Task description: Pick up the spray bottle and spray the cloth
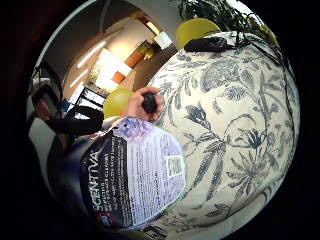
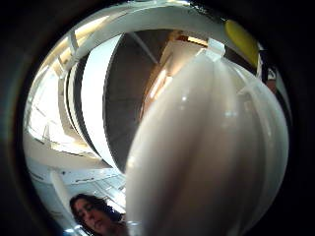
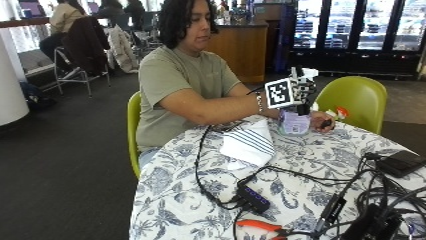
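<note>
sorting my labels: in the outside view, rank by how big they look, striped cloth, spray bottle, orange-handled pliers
1. striped cloth
2. spray bottle, partly hidden by the right hand
3. orange-handled pliers, nearer the camera, so unsure against the bottle

Three cameras on one table
We watch from across the table, facing the person; both palm cameras sit tight against the bottle, one facing tabletop, one facing ceiling, sharing only it.
</note>
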A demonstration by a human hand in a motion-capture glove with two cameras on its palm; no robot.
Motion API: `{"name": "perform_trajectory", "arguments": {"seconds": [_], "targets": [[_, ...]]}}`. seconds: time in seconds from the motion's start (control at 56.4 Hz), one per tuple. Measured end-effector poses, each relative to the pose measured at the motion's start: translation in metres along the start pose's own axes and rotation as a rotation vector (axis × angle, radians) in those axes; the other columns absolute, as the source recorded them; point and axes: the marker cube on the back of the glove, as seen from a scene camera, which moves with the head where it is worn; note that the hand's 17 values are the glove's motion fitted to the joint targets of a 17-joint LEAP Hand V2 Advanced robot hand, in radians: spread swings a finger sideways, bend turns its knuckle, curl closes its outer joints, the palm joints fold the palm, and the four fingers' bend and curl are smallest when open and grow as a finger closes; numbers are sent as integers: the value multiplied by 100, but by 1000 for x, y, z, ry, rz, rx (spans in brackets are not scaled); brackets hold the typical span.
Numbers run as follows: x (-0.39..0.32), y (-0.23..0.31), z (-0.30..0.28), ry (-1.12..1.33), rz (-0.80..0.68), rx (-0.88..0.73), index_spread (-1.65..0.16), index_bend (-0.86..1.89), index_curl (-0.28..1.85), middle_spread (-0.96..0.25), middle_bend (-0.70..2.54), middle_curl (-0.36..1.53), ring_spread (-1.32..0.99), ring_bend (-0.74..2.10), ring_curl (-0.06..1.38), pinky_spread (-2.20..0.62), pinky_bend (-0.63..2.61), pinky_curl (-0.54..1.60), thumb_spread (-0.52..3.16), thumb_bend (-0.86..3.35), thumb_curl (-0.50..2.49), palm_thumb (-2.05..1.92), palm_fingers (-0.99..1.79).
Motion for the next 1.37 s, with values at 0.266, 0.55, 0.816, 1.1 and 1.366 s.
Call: {"name": "perform_trajectory", "arguments": {"seconds": [0.266, 0.55, 0.816, 1.1, 1.366], "targets": [[1, 8, -3, -9, 59, -107, -29, 21, 62, -16, 58, 57, -21, 72, 50, -28, 46, 42, 39, -3, 80, 98, 134], [-2, 46, -72, 340, 108, -312, -32, 8, 44, -5, 40, 48, -6, 48, 41, 7, 33, 38, 83, -5, 65, 76, 50], [-28, 77, -149, 752, 214, -450, -39, 20, 39, 2, 19, 38, -4, 18, 30, 21, 31, 35, 96, -4, 52, 64, 26], [-70, 107, -186, 1101, 296, -377, -42, 18, 37, 3, 16, 31, -5, 18, 27, 22, 33, 35, 106, -3, 44, 56, 20], [-85, 125, -190, 1040, 266, -420, -43, 18, 35, 4, 17, 29, -3, 18, 26, 22, 34, 35, 109, -2, 41, 55, 18]]}}
